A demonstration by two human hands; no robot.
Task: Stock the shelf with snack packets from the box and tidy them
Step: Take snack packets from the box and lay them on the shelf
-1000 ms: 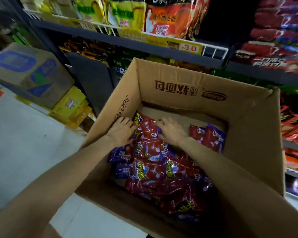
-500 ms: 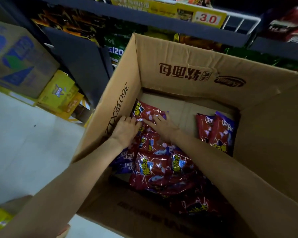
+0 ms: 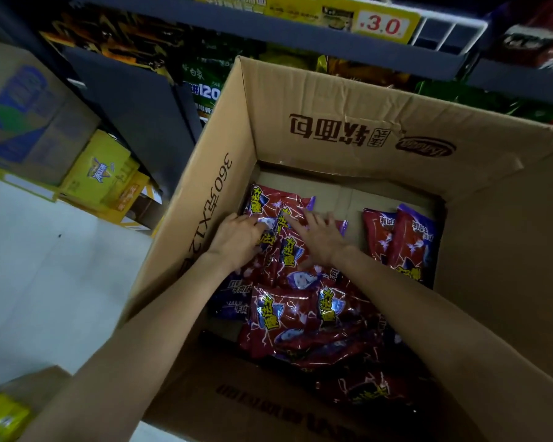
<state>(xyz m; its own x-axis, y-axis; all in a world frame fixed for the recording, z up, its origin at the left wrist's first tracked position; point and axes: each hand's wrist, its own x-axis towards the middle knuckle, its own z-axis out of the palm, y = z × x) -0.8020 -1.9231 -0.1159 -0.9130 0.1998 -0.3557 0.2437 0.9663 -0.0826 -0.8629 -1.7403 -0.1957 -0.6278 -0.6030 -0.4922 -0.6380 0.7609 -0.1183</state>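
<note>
1. Head view: the left hand (image 3: 237, 240) is down inside the box (image 3: 342, 129), against its left wall. Its fingers (image 3: 254, 223) curl round the edge of a red packet in the pile (image 3: 300, 301); whether they have really closed on it I cannot tell.
2. The right hand (image 3: 324, 239) lies palm down on the same pile, fingers spread wide and flat, pressing on the top packets and gripping nothing.
3. The packets are glossy red and purple with yellow lettering. Most lie loose and overlapping on the left and near part of the box floor. Two packets (image 3: 399, 240) stand on edge apart at the right wall, with bare cardboard between them and the pile.
4. The box is open-topped, its tall flaps up, and both forearms reach over its near edge.
5. Behind it the dark shelf (image 3: 300, 30) carries a yellow price tag (image 3: 382, 25) reading 3.0, with green packs (image 3: 205, 87) below.
6. To the left, yellow cartons (image 3: 99, 173) and a big blue-printed carton (image 3: 23, 113) sit on the pale floor (image 3: 45, 275).
</note>
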